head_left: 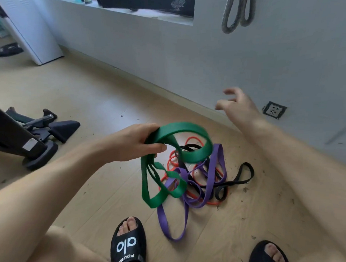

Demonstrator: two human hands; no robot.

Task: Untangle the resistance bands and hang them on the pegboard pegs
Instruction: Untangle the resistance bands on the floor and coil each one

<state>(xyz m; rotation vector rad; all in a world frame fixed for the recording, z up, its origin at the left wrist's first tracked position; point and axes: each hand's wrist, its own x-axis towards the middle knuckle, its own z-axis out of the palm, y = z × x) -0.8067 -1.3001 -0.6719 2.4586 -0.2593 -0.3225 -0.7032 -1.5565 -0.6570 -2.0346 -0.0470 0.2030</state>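
Nearest, two black slippers point(128, 245) stand on the wooden floor point(86, 99), planted just before the heap so both arms can reach it. The left hand point(137, 142) curls its fingers round the green band point(184, 149), lifting its loops clear, probably to work it out of the purple band point(184, 208), orange band point(171, 162) and black band point(236, 180) lying on the floor. The right hand point(237, 107) hovers beyond, fingers loosely spread, holding nothing. On the wall point(270, 61), a grey band point(237, 13) hangs already.

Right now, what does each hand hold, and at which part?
The left hand grips the green band at the upper end of its loop. The right hand holds nothing.
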